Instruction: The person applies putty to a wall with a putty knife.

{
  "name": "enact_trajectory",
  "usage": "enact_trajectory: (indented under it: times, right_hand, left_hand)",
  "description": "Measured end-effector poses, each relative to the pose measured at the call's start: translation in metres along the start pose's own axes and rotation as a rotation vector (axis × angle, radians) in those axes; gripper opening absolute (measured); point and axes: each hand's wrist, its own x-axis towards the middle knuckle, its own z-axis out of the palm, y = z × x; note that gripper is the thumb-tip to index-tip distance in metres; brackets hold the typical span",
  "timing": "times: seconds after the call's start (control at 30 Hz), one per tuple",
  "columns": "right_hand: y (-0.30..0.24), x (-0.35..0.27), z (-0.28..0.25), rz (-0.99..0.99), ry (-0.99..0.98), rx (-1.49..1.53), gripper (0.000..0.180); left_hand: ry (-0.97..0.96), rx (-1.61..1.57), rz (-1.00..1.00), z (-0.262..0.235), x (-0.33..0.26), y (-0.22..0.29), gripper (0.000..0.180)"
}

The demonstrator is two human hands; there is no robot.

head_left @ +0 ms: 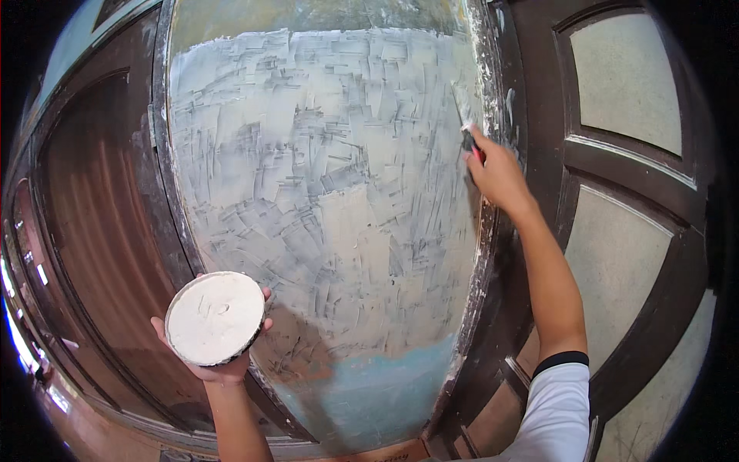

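A wall panel [385, 400] coated in grey-white filler [246, 146] is set between dark-brown woodwork [543, 92]. At the panel's upper right, the right hand [500, 175] grips a black-and-red-handled putty knife [466, 128], blade beyond its fingers; before the panel's lower left, the left hand [225, 372] cradles a round dish [232, 356] of white paste [212, 317].

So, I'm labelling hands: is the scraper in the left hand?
No, the right hand holds the scraper; the left hand supports a round dish.
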Motion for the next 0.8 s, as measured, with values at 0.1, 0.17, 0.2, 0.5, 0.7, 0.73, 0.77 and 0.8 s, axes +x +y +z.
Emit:
enact_trajectory:
  times: [0.1, 0.17, 0.2, 0.5, 0.7, 0.73, 0.77, 0.8]
  right_hand:
    - [-0.004, 0.036, -0.024, -0.021, 0.114, 0.123, 0.06]
    - [-0.01, 0.064, -0.039, 0.004, 0.113, -0.029, 0.063]
    - [-0.001, 0.068, -0.036, 0.007, 0.116, -0.033, 0.063]
    - [0.014, -0.06, 0.016, 0.045, -0.02, 0.041, 0.061]
    - [-0.017, -0.088, -0.014, 0.095, 0.092, 0.26, 0.054]
    - [-0.029, -0.093, -0.018, 0.117, 0.065, 0.317, 0.052]
    - [-0.046, -0.099, -0.027, 0.116, 0.053, 0.384, 0.049]
    - [-0.06, -0.11, -0.031, 0.09, 0.015, 0.471, 0.045]
  left_hand:
    - [-0.048, 0.007, -0.016, 0.0, 0.005, -0.002, 0.101]
    - [-0.037, 0.003, -0.029, 0.002, 0.007, -0.005, 0.101]
    - [-0.041, 0.0, -0.032, 0.002, 0.007, -0.008, 0.101]
    - [0.131, -0.128, -0.088, -0.004, -0.008, -0.004, 0.106]
    - [0.091, -0.095, -0.13, -0.005, -0.011, -0.018, 0.105]
    - [0.086, -0.131, -0.142, -0.008, -0.011, -0.023, 0.105]
    - [0.063, -0.161, -0.131, -0.003, -0.019, -0.02, 0.104]
    - [0.08, -0.172, -0.123, 0.002, -0.027, -0.018, 0.104]
